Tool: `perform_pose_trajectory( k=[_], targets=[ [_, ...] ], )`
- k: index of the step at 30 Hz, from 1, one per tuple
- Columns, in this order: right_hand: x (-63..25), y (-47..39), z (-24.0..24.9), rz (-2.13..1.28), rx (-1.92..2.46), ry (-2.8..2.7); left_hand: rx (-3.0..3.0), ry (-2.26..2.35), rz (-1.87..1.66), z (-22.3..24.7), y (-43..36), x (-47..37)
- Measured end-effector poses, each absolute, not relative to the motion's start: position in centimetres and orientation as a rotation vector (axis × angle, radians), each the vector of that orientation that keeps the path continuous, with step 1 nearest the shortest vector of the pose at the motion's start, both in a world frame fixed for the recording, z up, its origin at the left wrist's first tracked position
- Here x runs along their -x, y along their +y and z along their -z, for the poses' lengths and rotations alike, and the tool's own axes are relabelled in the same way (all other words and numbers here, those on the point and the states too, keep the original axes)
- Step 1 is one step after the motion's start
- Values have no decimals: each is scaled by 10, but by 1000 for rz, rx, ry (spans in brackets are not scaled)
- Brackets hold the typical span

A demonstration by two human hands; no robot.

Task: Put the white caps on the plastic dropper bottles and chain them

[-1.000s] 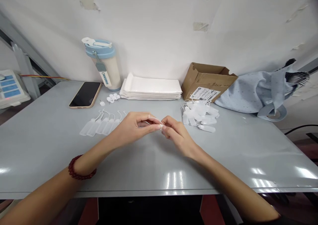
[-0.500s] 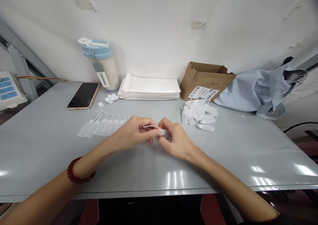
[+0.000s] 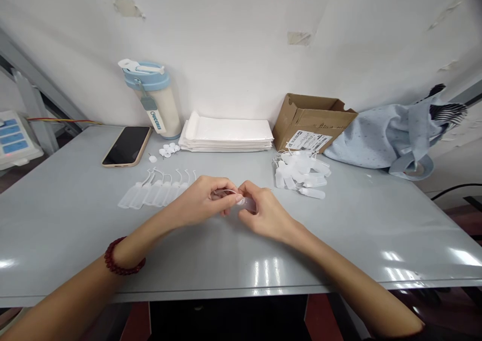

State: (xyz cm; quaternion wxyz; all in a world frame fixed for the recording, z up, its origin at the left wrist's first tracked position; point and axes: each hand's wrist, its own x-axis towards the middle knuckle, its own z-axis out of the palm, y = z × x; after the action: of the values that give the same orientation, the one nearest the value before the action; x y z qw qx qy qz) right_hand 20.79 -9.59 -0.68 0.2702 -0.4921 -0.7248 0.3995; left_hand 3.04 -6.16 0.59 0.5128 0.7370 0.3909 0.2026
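Note:
Between both hands, above the middle of the table, is a small translucent plastic tag (image 3: 249, 204) with a thin white strap (image 3: 225, 191). My left hand (image 3: 214, 198) pinches the strap at the tag's narrow end, thumb on top. The tag's flat body is gripped by my right hand (image 3: 263, 208), between thumb and curled fingers. Fingers partly hide both pieces. Left of my left hand lies a row of several similar tags (image 3: 150, 193), their straps pointing away from me. A loose pile of such tags (image 3: 301, 170) lies beyond my right hand.
Along the wall stand a blue-lidded tumbler (image 3: 156, 97), a stack of white envelopes (image 3: 228, 134), a cardboard box (image 3: 312, 122) and a pale blue cloth bag (image 3: 376, 135). A phone (image 3: 127, 146) and several small white round pieces (image 3: 168, 150) lie at the back left.
The strap's free end, which stuck out above my left fingers, is now mostly tucked within them. Both hands stay at nearly the same place.

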Motion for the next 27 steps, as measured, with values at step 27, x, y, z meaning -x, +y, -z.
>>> perform_pose_trajectory(
  k=[27],
  targets=[
    [-219, -87, 1, -1527, 1371, -1981, -1816, 897, -418, -13, -60, -27]
  ],
)
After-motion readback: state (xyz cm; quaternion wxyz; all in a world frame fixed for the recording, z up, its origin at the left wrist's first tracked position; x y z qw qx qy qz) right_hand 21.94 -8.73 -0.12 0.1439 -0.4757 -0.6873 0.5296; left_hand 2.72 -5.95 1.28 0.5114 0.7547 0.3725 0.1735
